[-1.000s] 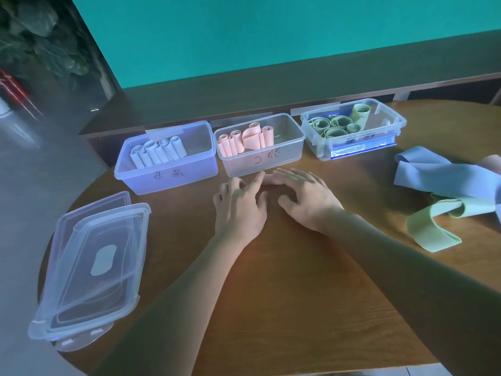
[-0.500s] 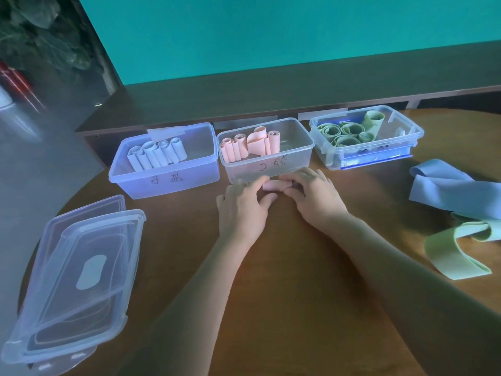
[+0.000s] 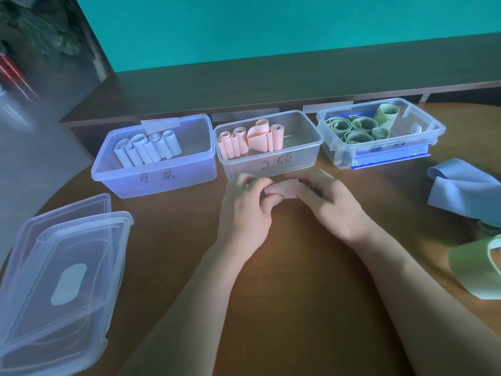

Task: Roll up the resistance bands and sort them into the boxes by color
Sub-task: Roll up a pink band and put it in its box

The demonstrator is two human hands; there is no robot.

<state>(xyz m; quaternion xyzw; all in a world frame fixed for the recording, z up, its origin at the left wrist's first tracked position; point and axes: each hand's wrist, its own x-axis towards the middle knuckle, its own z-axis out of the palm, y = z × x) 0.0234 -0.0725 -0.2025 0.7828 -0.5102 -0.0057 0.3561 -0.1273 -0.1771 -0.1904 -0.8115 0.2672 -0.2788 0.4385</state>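
A second ago our hands lay flat on the table, pressing and rolling the pink band forward; now the fingers have curled up and closed on it from both ends, the left hand pinching one end of the roll with thumb and fingers, the right hand gripping the other, the two hands close together. We judge that the rolling is finished and that the roll is being lifted for the pink box, which stands just beyond our fingertips with several pink rolls already in it. The blue box to its left and the green box to its right hold their own rolls. Loose bands wait at the right: a blue band and a green band, both cut off by the frame edge. Our fingers hide most of the pink roll and motion blurs them, so we cannot tell how tight it is or whether it has left the table.
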